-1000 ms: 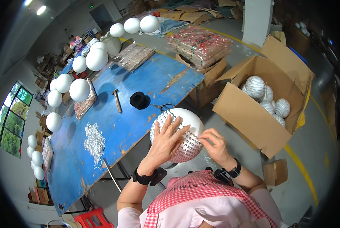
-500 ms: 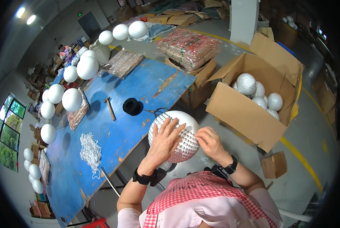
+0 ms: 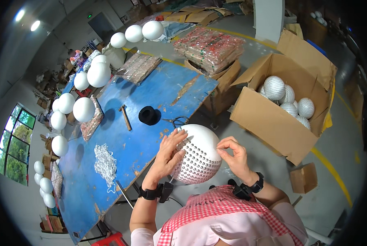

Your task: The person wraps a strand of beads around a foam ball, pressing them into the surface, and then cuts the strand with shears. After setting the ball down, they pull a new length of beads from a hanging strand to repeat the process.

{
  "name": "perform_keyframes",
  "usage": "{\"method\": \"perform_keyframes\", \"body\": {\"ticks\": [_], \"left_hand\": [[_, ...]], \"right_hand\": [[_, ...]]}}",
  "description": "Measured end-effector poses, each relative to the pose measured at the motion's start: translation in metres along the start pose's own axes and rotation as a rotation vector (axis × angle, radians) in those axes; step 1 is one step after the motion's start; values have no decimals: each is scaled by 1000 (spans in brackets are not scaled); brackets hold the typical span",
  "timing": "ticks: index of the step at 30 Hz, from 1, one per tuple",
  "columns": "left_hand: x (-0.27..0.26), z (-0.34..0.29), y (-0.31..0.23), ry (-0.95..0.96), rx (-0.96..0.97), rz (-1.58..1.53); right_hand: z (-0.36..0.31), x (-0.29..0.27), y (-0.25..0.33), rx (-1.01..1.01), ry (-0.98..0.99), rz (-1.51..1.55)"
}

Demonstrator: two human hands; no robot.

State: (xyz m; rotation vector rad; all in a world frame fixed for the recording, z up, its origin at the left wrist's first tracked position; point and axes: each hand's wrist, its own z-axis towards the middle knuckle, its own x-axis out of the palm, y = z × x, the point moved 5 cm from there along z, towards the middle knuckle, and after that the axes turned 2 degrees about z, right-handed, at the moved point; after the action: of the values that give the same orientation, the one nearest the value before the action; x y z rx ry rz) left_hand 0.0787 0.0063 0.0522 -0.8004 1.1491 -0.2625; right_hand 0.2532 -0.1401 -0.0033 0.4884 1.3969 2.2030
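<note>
A large white ball (image 3: 202, 137) is in front of me, its lower part covered in rows of silver beads (image 3: 198, 164). My left hand (image 3: 166, 157) rests against the ball's left side, fingers stretched out, thumb on the beaded rows. At the right edge of the ball, my right hand (image 3: 235, 158) has thumb and forefinger pinched together; what they hold is too small to make out. What supports the ball from below is hidden. Scissors (image 3: 177, 120) lie at the table's edge just beyond it. A tangled heap of silver bead strands (image 3: 105, 166) lies to the left.
On the blue table (image 3: 138, 139) are a hammer (image 3: 126, 118), a black hat-shaped thing (image 3: 148, 116) and wrapped bundles (image 3: 139, 67). Plain white balls (image 3: 83, 109) line its left side. An open carton (image 3: 269, 123) with several beaded balls (image 3: 274, 87) stands right; a small box (image 3: 303, 178) sits nearer.
My left hand has slid left off the ball's top to its side, uncovering more beaded rows. The right hand stays pinched at the ball's right edge. The whole view has shifted slightly.
</note>
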Motion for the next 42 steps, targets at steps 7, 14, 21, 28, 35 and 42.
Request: {"method": "perform_keyframes", "body": {"ticks": [7,14,21,28,35,42], "left_hand": [[1,4,4,15,-19,10],[-1,2,3,-10,2,63],[4,-4,-8,-77,56,227],[18,-6,-22,-132,89,350],[19,-12,-27,-172,119,421],[25,-12,-32,-173,154,428]], "right_hand": [[9,9,3,-23,88,-39],[9,16,9,-67,113,-176],[1,18,17,-110,94,-290],[-9,22,41,-299,66,-682],[-19,13,22,-70,-61,-379],[-28,14,3,92,-53,-321]]}}
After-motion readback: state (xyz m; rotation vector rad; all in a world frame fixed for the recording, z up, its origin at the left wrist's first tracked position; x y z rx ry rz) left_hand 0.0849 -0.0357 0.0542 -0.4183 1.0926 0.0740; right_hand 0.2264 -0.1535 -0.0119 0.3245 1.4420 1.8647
